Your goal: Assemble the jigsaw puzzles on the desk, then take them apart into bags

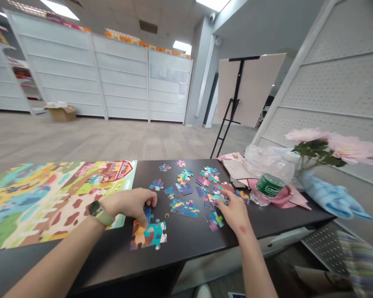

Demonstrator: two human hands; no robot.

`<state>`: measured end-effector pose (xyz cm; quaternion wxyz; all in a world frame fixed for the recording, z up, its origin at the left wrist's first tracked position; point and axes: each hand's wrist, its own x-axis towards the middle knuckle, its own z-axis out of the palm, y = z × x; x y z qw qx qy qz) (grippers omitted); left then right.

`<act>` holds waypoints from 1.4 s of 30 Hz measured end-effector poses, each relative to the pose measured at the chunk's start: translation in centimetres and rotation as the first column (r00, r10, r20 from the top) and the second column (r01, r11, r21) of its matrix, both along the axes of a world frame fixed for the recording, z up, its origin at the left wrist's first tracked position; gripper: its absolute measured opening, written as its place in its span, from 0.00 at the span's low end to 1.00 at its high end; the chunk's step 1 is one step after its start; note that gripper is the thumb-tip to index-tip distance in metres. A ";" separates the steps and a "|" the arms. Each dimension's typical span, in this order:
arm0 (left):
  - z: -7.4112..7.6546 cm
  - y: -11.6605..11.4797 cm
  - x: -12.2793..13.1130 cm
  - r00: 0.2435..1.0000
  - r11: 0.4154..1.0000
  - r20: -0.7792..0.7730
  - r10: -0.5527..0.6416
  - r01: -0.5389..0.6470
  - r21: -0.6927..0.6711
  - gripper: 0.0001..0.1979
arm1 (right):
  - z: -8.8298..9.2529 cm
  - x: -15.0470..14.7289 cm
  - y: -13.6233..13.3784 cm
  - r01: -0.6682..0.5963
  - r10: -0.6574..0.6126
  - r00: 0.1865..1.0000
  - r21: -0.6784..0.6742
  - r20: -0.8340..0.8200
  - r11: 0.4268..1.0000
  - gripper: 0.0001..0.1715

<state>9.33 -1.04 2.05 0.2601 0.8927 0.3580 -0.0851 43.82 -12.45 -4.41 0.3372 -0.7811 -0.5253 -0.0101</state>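
My left hand, with a watch on its wrist, has its fingers curled around a blue puzzle piece. Its thumb rests by a joined puzzle section in orange and teal on the dark table. Over at the right pile, thumb and forefinger of my right hand close on a teal puzzle piece, partly hidden by the fingers. Around it lie several loose and joined pieces, among them a blue strip and a teal and purple piece.
A farm-picture sheet covers the table's left side. At the right stand a green-labelled bottle, pink cloth, a blue towel and pink flowers. An easel stands beyond the table.
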 end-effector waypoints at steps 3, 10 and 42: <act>0.2 0.1 0.0 1.000 1.000 0.006 -0.026 0.026 -0.008 0.27 | -0.3 -0.1 0.5 -0.003 0.004 1.000 0.031 -0.029 1.000 0.21; -0.4 0.6 -0.3 0.999 0.999 0.022 -0.041 0.041 0.015 0.26 | 1.8 -4.8 -1.2 -0.264 0.319 0.887 0.200 -0.335 0.944 0.19; 0.9 -0.1 -0.1 0.999 0.999 0.003 -0.045 0.045 0.008 0.25 | 3.5 -13.1 -3.3 -0.718 0.705 0.694 -0.209 -0.147 0.664 0.14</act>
